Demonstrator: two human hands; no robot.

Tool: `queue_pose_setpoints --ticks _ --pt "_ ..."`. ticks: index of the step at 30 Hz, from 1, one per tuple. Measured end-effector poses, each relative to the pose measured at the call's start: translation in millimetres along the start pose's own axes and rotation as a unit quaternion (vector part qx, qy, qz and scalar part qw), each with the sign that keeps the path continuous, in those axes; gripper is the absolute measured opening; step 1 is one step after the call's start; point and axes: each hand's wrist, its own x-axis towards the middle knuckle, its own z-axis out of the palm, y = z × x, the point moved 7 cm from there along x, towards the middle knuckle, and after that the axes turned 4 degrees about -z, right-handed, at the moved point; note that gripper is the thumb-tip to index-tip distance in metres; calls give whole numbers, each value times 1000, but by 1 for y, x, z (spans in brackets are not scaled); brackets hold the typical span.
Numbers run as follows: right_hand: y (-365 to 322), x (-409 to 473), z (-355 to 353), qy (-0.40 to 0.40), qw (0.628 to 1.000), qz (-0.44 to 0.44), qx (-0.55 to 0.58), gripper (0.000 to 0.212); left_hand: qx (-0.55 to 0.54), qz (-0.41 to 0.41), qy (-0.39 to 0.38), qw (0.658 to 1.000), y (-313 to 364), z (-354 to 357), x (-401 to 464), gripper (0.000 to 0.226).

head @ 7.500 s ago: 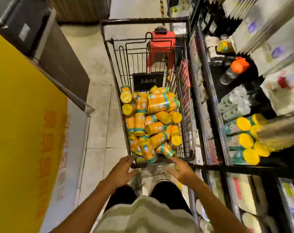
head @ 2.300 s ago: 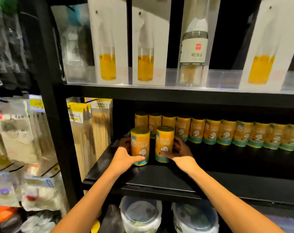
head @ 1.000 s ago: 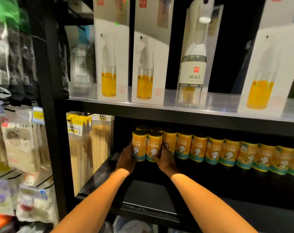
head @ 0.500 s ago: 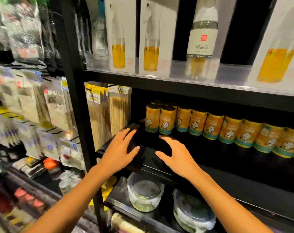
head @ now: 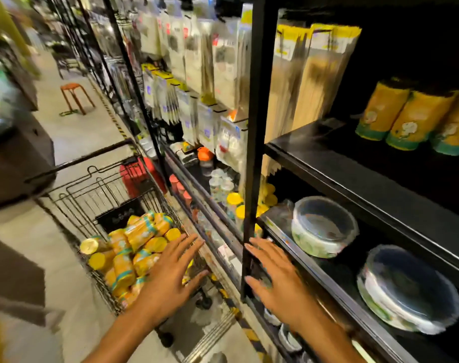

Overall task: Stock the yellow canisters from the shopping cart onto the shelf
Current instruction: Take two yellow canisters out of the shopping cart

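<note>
Canisters [head: 134, 247] jumbled mostly sideways in cart [head: 92, 195], hands [head: 168, 276] empty.

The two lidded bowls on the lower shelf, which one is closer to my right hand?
The left bowl, just past the black post; the other bowl sits further right along the shelf from the right hand.

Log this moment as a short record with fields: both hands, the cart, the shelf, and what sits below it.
left hand: open, fingers spread, holds nothing, over the near end of the cart
right hand: open, holds nothing, in front of the black shelf post
shopping cart: many yellow canisters piled on their sides
shelf: upright canisters in a row at the back, front part bare
lower shelf: two lidded bowls
</note>
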Motion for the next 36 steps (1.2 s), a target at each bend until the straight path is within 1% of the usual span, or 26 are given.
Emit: queue_pose_setpoints --ticks 4,7,12,17,20,23,27,30,32,34,35,36 --pt "14 -7 82 -85 995 25 41 58 -23 -123 -34 992 -75 41 -66 70" --pt "27 -9 128 -148 987 48 41 56 -36 -205 -52 977 -121 65 -104 73" --pt "27 15 180 -223 973 56 10 58 -67 -301 -69 949 -190 88 -143 86" --pt "15 64 238 -262 963 61 -14 56 -87 -330 -90 936 -259 99 -160 98" --pt "6 92 275 -283 957 60 -19 57 -105 -346 -111 926 -297 104 -163 92" --pt "-1 115 310 -321 944 71 -10 55 -116 -361 -133 916 -333 108 -166 83" --pt "0 138 341 -348 932 95 4 56 -131 -360 -153 911 -351 116 -162 89" --pt "13 152 361 -379 919 106 -7 58 -149 -370 -167 902 -354 124 -147 92" --pt "24 162 374 -397 912 105 -12 66 -167 -388 -168 891 -355 134 -135 93" --pt "45 170 394 -416 904 94 -10 91 -177 -411 -169 878 -359 145 -125 94" --pt "56 175 405 -419 904 90 -7 95 -180 -421 -175 872 -361 150 -121 95" --pt "62 183 414 -426 900 89 0 90 -184 -433 -181 864 -364 157 -118 95"
